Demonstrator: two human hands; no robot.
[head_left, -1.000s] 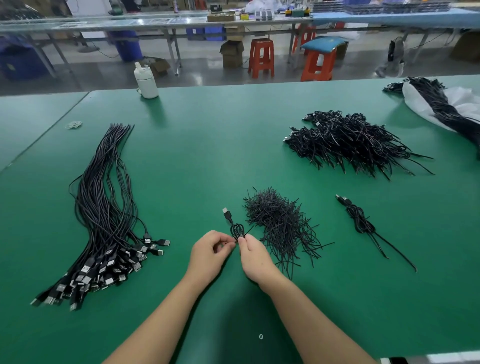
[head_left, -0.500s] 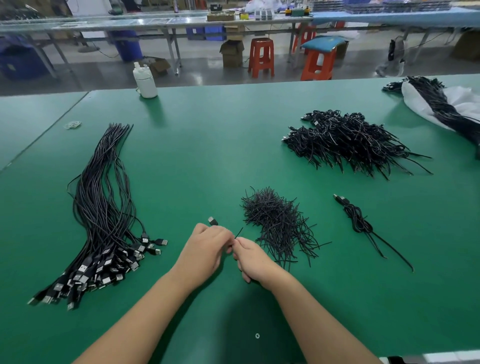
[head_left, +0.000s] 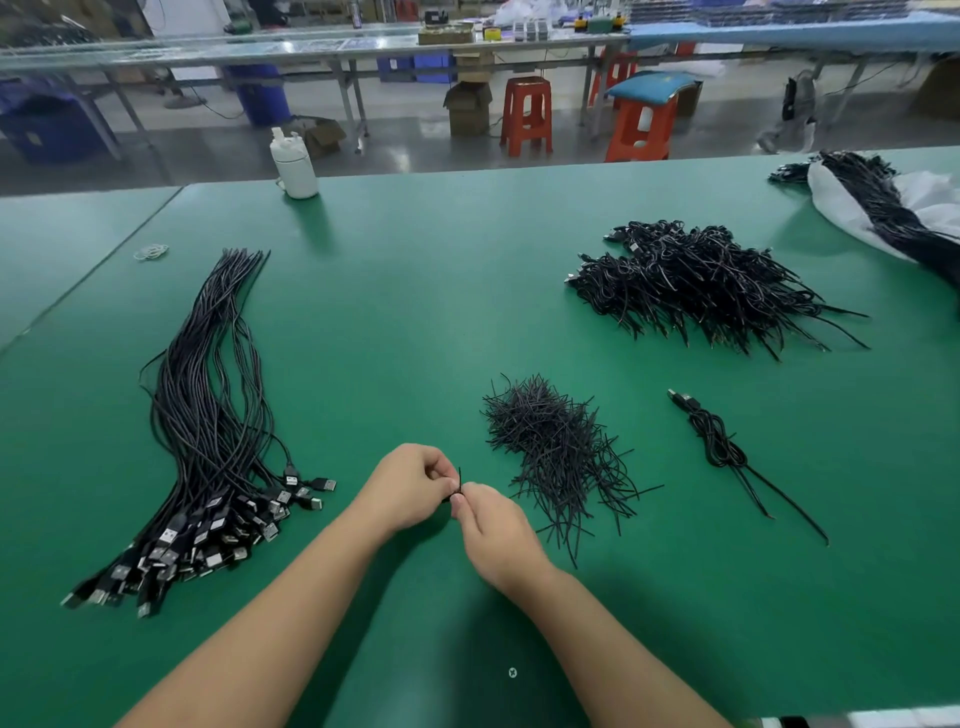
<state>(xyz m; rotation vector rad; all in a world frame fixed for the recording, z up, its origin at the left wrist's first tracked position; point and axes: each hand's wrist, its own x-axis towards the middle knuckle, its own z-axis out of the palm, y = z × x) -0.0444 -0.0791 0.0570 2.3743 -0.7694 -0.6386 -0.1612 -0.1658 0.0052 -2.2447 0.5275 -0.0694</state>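
Hands together at centre on my feed, low over the green table. Both curled: left hand in a loose fist, right hand meeting it fingertip to fingertip. Between them they pinch a thin black tie, one end poking straight up above the thumbs. I see a dark bit just under the fingertips; can't tell what it is, the fist hides it. Just right of the right hand: loose pile of ties, not touched. Further right, one coiled cable lies alone, plug end pointing away. Ahead and right, well apart: heap of coiled cables. Left of the left hand: long bundle of straight cables, plugs fanned out at the near end. White bottle far ahead-left.
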